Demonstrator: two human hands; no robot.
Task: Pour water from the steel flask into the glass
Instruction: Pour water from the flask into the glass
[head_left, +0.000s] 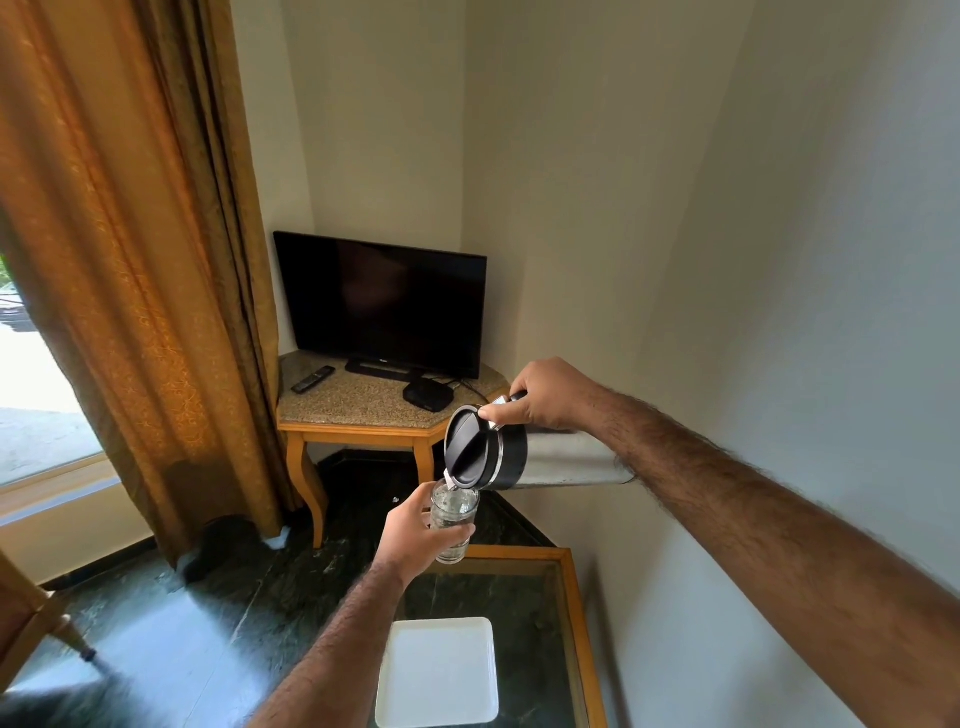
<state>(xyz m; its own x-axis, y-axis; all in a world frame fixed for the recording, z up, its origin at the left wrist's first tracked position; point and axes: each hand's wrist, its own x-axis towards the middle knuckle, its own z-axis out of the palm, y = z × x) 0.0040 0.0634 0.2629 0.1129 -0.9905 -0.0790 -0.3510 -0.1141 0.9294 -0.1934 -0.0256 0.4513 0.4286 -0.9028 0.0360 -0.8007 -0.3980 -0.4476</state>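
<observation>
My right hand (550, 397) grips the handle of the steel flask (566, 460), thumb pressing the lever at its black lid (467, 447). The flask is tipped nearly horizontal, spout down and to the left. Just under the spout my left hand (415, 530) holds the clear glass (456, 512) upright in the air. Water is in the glass, near the top, and the spout touches or hangs just over its rim. Both are held above the far edge of the glass-topped table.
A low wooden table with a glass top (576, 613) lies below, carrying a white square plate (436, 670). Beyond stands a corner table (358, 410) with a television (384, 304), a remote and a black box. Orange curtains (145, 260) hang left; a wall runs along the right.
</observation>
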